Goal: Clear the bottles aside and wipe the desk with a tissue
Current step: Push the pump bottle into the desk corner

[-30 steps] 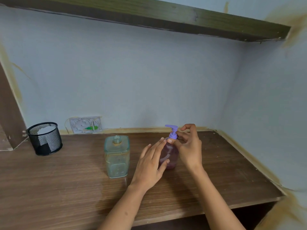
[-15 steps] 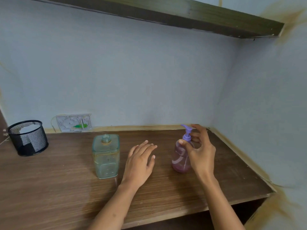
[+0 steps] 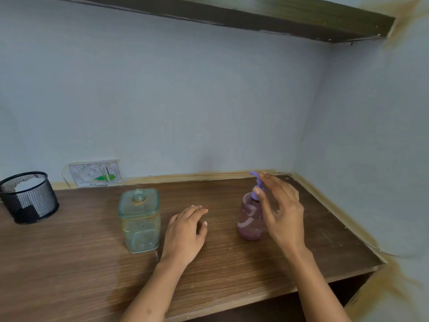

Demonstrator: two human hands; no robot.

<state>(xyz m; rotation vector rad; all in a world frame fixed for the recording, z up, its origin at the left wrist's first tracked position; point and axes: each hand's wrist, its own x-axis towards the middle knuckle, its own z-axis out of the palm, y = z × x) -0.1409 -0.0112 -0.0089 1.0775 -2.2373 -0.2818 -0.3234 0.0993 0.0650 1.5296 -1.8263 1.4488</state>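
Bench [image 3: 69, 263]: brown wood, runs into the right-hand corner. Nothing wiped yet by the look of it, and no tissue in your hands.

Square bottle [image 3: 140, 220]: clear, greenish, cap off, upright near mid-bench, just left of your left hand.

Pump bottle [image 3: 249, 219]: purple, upright on the bench toward the right, nozzle pointing left.

Mesh cup [image 3: 29, 197]: black, far left, well apart from both bottles. Something white inside; could be the tissue, can't tell.

Right hand [image 3: 282, 210]: fingers [image 3: 261, 201] spread loose beside the pump neck. One fingertip is at the collar, the rest are apart from it. Not a grip; it has hold of nothing.

Left hand [image 3: 185, 233]: palm down, flat over the bench between the bottles, fingers relaxed, empty.

My read: the step in hand is parking the pump bottle at the right. Do it well:
- let go straight, don't drag the nozzle, a tall narrow bottle tips easily
- park it nearer the corner so the wipe gets one clear run
- take the square bottle by its body and keep it level, the neck is open
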